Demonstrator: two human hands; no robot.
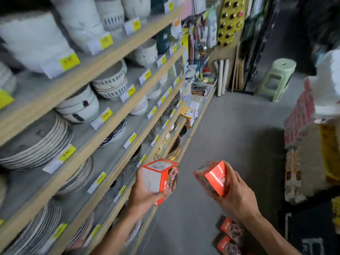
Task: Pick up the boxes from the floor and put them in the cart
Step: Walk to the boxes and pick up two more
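Wooden shelves (88, 74) on the left carry stacked plates (35, 142) and bowls (79, 105) with yellow price tags. The left hand (143, 196) holds one red box (161, 178) upright in a curled grip, fingers beneath and thumb behind. The right hand (233, 192) clasps a second red box (215, 178), tilted, fingers wrapped round its far side. Two more red boxes (230, 236) lie on the grey floor (230, 126) below the right forearm. A green stool (276, 80) stands beyond.

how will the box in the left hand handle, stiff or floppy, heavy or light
The box probably stays stiff: its edges look straight in the left hand. Likely light, since one hand holds it up alone. Its glossy faces may be a bit slippery.
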